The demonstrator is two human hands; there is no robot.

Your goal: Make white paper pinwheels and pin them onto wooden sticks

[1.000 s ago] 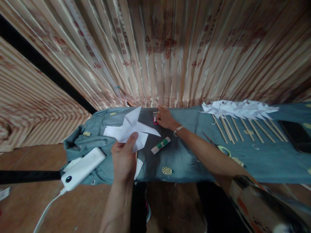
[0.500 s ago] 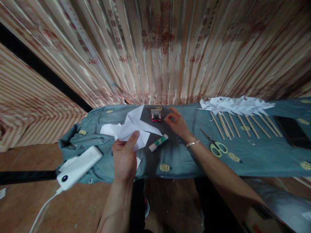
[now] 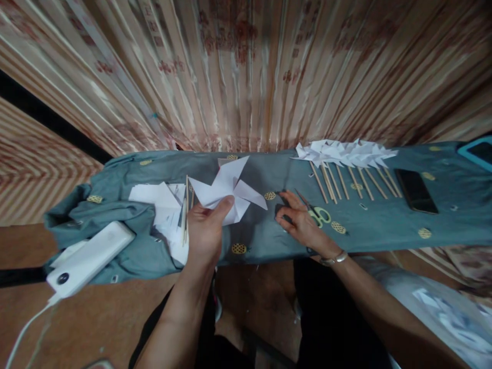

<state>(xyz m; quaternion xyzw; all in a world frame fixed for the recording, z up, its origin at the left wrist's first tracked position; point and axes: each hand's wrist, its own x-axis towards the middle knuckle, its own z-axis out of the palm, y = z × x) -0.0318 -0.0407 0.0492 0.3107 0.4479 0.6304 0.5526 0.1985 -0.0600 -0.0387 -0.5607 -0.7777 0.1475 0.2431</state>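
Observation:
Between the thumb and fingers of my left hand [image 3: 205, 230] is a white paper pinwheel [image 3: 225, 190], its folded blades facing up. My right hand [image 3: 302, 223] is held to the right of it, above the cloth, thumb and index finger pressed together. Whatever sits in that pinch, if anything, is too small to make out. Green-handled scissors [image 3: 322, 214] lie just behind my right hand, partly covered by it. Left of my left hand are thin wooden sticks [image 3: 185, 212] and white paper sheets [image 3: 151, 197].
A row of finished-looking paper pinwheels [image 3: 346, 152] on sticks lies at the back right. Beside it are a dark phone [image 3: 417, 190] and a blue-framed device [image 3: 478, 154]. A white cabled device [image 3: 92, 259] rests at the left on the grey-green cloth [image 3: 261, 241]. Curtains [image 3: 249, 77] hang behind.
The view has shifted to the right. My right hand has come back from beside the small red box toward me, near the scissors. The pinwheel now covers the glue stick and most of the box.

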